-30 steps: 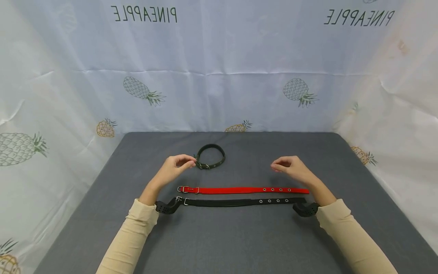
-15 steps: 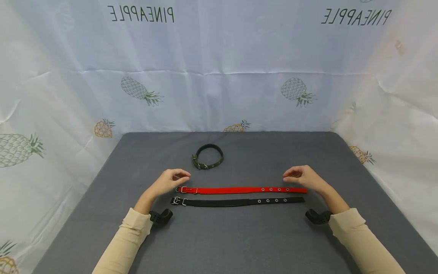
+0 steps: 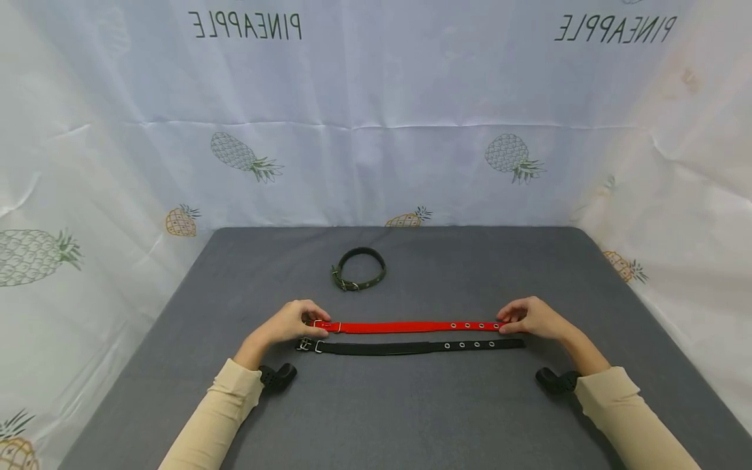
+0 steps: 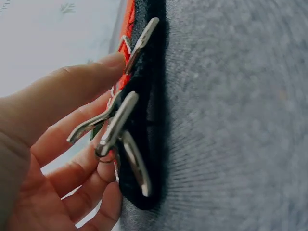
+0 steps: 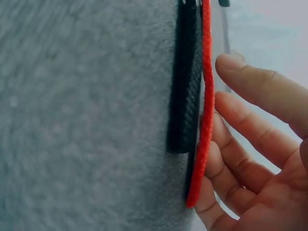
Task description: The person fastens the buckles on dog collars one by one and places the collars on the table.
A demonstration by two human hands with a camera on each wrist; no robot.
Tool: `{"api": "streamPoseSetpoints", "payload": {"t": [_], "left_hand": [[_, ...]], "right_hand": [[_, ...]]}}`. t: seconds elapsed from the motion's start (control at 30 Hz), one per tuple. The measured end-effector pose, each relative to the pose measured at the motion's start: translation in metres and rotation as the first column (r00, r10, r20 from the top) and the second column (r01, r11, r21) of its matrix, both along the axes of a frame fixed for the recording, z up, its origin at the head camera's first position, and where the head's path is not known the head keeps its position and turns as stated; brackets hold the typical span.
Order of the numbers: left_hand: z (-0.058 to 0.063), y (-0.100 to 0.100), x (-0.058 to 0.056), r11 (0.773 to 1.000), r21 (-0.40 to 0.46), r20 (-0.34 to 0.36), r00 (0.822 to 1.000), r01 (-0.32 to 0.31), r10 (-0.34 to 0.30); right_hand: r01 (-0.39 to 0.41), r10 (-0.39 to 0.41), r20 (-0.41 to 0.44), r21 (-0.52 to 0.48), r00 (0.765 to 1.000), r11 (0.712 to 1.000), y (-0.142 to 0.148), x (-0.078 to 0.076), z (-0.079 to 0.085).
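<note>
A red dog collar (image 3: 399,327) lies stretched out across the grey table. At its buckle end, my left hand (image 3: 297,320) pinches it, thumb on the near edge and fingers by the far edge. In the left wrist view the thumb (image 4: 84,79) meets the red strap, and the metal rings of the black dog collar (image 4: 151,62) partly hide the fingers. Over the red collar's eyelet end is my right hand (image 3: 531,318), fingertips against the strap (image 5: 207,110) and thumb tip slightly off it in the right wrist view. The black collar runs parallel, nearer me.
A dark green collar (image 3: 378,277), buckled into a ring, lies farther back, left of centre. Black wrist cameras (image 3: 279,376) hang low beside the forearms. Behind the grey table (image 3: 399,418) is a white curtain (image 3: 376,170) printed with pineapples.
Both hands have come down toward me onto the red collar's two ends; the left was earlier beside the ring-shaped collar. The right has also shifted outward. The collars stay put.
</note>
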State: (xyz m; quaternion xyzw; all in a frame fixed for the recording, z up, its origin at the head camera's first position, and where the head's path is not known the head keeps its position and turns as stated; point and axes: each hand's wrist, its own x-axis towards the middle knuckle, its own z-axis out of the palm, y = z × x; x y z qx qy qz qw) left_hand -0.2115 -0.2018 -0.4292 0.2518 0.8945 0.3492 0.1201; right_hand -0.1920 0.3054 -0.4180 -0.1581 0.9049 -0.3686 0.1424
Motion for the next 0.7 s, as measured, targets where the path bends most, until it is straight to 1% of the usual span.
{"api": "streamPoseSetpoints", "payload": {"t": [0.13, 0.37, 0.53, 0.7], "left_hand": [[-0.001, 0.002, -0.002, 1.0, -0.006, -0.011, 1.0, 0.001, -0.001], [0.0, 0.002, -0.006, 0.999, -0.032, -0.055, 0.998, 0.022, -0.024], [0.003, 0.002, -0.008, 0.998, -0.056, -0.077, 0.996, 0.042, -0.046], [0.009, 0.0, -0.009, 0.997, -0.068, -0.112, 0.993, 0.028, -0.035]], "right_hand": [[-0.016, 0.016, -0.008, 0.012, 1.0, 1.0, 0.0, -0.001, -0.003], [-0.038, 0.043, -0.072, 0.068, 0.996, 0.997, 0.002, -0.008, -0.008], [-0.03, 0.037, -0.089, 0.079, 0.995, 0.996, 0.0, -0.009, -0.007], [-0.009, 0.017, -0.088, 0.1, 0.996, 0.995, -0.003, -0.011, -0.001]]}}
